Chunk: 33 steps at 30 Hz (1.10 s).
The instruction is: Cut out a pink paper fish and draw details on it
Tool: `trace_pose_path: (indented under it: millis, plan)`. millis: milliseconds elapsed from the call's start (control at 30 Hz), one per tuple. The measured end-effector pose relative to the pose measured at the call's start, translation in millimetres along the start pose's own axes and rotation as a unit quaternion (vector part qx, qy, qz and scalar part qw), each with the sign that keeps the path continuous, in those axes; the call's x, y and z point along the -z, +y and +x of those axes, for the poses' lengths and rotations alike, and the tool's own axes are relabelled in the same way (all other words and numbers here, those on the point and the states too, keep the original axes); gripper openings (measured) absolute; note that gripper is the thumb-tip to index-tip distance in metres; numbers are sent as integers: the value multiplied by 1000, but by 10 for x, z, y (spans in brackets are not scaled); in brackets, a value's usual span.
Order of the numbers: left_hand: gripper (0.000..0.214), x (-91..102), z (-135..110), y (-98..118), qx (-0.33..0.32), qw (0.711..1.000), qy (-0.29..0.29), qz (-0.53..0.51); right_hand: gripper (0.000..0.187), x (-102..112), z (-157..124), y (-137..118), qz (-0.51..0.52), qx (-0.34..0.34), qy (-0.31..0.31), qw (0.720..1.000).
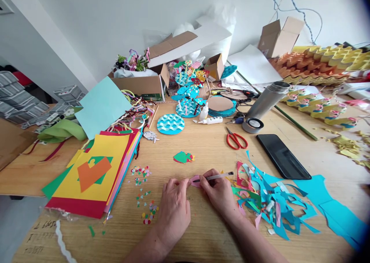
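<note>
"Where are the hands?"

"Both reach in from the table's (202,236) near edge. The left hand (175,200) has its fingers curled, tips at the pink paper piece (196,184); I can't tell whether they pinch or merely press it. The right hand (217,191) grips a grey pen-like tool (217,176), its dark tip at that piece."

"And beside them?"

"Loose paper dots (152,208) to the left, paper scraps (254,196) to the right."

"How far along?"

"The pink piece is mostly covered by fingers; I'd judge it unfinished. Past it, toward the table's middle, the green paper fish (182,157) looks complete."

"Farther off?"

"Red-handled scissors (236,141), untouched, then a wave-patterned disc (170,124) without cut-outs, perhaps still to be decorated. Nearer the far edge, stacked wave discs (186,108) bear colourful cut-outs; those seem done."
</note>
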<state>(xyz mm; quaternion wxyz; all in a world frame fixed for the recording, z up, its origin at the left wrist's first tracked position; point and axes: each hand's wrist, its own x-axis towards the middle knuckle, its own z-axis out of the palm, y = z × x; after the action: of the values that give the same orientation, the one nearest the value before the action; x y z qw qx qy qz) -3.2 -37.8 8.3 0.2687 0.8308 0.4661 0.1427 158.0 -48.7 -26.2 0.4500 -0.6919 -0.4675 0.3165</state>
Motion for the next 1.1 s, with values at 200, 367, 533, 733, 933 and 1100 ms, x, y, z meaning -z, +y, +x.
trace_pose_path:
  millis: [200,367,533,733,933,1100]
  plan:
    - [64,-16,-5,-4,12,1000,-7,4,25,-7,0,32,2,5,-8,1000]
    - [64,-12,-9,-9,8,1000,-2,0,25,-5,4,29,3,6,-4,1000]
    - [65,-11,-4,-13,5,1000,-4,3,23,-5,-10,25,4,1,-4,1000]
    - [64,-8,-15,-6,1,1000,-1,-5,23,-10,-2,11,0,3,-5,1000]
    - [65,-12,-16,-6,-2,1000,1,-11,23,-6,2,-11,0,8,-1,1000]
    - [64,-4,-10,-3,3,1000,1,-10,24,-3,-7,-4,-3,0,-5,1000]
